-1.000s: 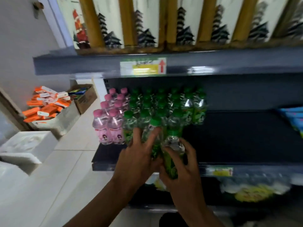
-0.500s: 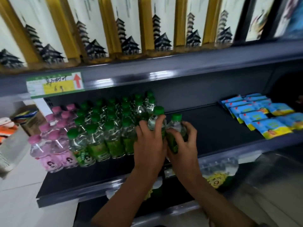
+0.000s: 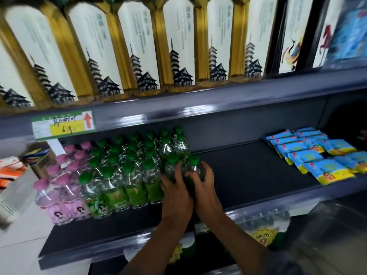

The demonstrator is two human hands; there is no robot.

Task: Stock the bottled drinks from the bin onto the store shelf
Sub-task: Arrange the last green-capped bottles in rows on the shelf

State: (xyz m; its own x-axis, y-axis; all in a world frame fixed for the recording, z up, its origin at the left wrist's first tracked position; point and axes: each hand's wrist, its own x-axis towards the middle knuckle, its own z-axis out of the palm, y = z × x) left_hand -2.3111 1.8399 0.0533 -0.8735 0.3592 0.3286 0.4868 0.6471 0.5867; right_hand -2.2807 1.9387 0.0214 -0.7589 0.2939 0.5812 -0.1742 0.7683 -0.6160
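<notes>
Head view: both hands, left (image 3: 175, 192) and right (image 3: 206, 190), curl round two bottles (image 3: 193, 169); full, slick, stiff — grip mid-body, below caps.

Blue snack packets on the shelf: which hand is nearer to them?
Right. The right hand grips a green-capped bottle on the side toward the blue snack packets; the left hand sits beyond it, against the bottle rows.
</notes>
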